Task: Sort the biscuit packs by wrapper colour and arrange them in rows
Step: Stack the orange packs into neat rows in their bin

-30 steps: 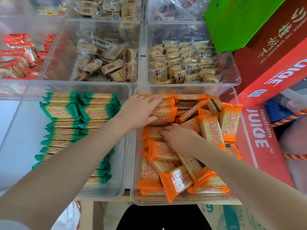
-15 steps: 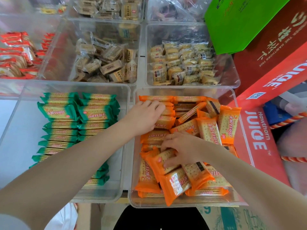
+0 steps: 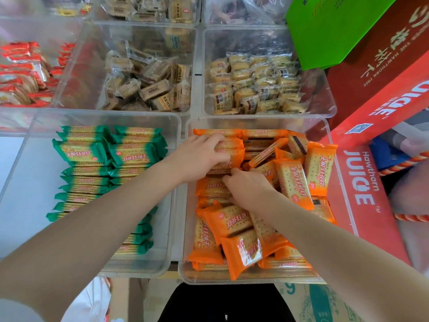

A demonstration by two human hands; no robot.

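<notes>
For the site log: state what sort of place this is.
Probably a shop's snack display: clear bins of wrapped biscuit packs, green packs and orange packs separately, beside boxed juice cartons.

The red carton [image 3: 362,182] right of the orange-pack bin [image 3: 336,173] reads "Hawthorn JUICE"; the dark red box [image 3: 380,54] above that carton reads "UNDER THE HAWTHORN TREE"; a QR code [image 3: 358,128] sits on the carton's top edge.

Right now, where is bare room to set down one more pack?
Bare floor lies in the green packs' bin, left of the green rows. The orange bin is crowded with loose orange packs.
</notes>
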